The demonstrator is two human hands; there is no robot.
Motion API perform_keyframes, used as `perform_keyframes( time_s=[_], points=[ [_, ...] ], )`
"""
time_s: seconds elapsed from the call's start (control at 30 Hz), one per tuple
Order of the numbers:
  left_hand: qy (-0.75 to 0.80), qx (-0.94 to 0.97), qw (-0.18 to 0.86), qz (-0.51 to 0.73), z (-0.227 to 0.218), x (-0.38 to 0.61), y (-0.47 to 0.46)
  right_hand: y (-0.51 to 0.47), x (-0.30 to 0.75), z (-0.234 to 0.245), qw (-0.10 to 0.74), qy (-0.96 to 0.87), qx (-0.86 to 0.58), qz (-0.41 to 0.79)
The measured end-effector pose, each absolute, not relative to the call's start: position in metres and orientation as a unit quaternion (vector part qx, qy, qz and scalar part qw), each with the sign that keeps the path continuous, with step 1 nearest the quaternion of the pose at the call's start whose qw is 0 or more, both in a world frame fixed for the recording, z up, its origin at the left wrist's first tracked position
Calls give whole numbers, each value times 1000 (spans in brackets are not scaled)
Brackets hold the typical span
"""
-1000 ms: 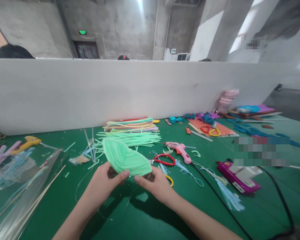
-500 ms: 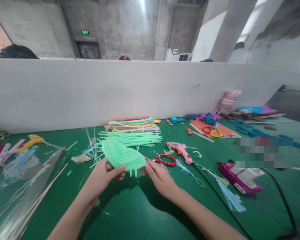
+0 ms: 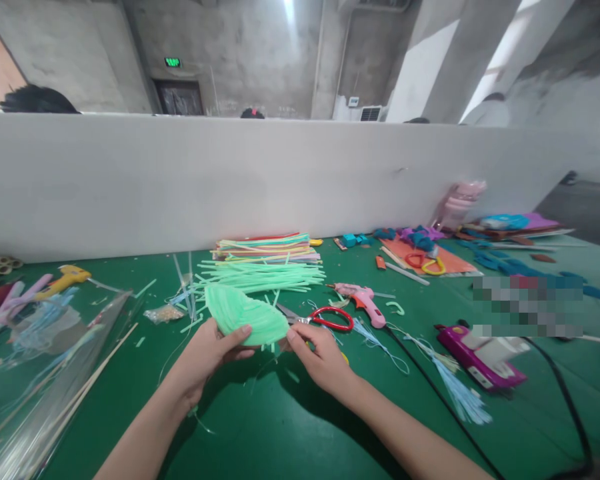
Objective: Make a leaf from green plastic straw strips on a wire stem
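Left grip: the left hand (image 3: 206, 352) pinches the green leaf-shaped piece (image 3: 245, 315), with the thumb pressed on its upper face near the lower edge and the fingers underneath. The piece is built from pale green straws laid side by side. It is held just above the tabletop (image 3: 260, 433), with its broad end to the left and its pointed end to the right. Short straw ends project below its lower edge.

Right grip: the right hand (image 3: 319, 355) has its fingertips (image 3: 291, 335) at the pointed right end of the piece. The fingers are loosely curled. The head view does not show whether they pinch the tip or only touch it.

Just beyond the right hand lie red-handled scissors (image 3: 330, 321), blades pointing left toward the piece. A pink glue gun (image 3: 363, 303) lies just right of the scissors. Behind the piece, a loose heap of green straws (image 3: 263, 275) is spread across the tabletop, and a stack of coloured straws (image 3: 266, 247) sits behind the heap.

Further right lie a light blue tassel (image 3: 461, 393) and a purple device (image 3: 480, 355), with a black cable (image 3: 560, 393) running past them. At the far left lie a clear plastic bag (image 3: 50, 360) and a yellow glue gun (image 3: 63, 279). A white partition (image 3: 280, 173) bounds the far edge of the tabletop.
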State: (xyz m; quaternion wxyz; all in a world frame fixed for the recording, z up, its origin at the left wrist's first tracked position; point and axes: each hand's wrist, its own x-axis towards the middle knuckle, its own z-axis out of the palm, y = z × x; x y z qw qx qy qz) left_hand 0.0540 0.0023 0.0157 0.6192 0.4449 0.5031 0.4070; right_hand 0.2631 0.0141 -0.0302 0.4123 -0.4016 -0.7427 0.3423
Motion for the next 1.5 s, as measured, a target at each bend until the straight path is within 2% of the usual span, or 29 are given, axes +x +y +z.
perform_keyframes(
  time_s=[0.47,0.67,0.97,1.13,1.23,1.33,1.5],
  points=[
    [505,441,618,410,8,54,5,16,264,-28,423,-718,-436,339],
    [498,410,627,437,11,59,5,15,265,-27,472,-687,-450,321],
    [485,410,638,435,4,62,3,16,263,-32,447,-735,-433,267],
    [486,414,637,432,4,62,2,16,260,-35,451,-691,-462,324],
    [487,417,635,430,6,63,2,17,259,-36,479,-621,-466,410],
    [486,422,636,425,7,62,2,20,260,-36,462,-578,-447,502],
    [480,435,637,417,6,59,3,21,261,-34,430,-601,-437,513]
  ],
)
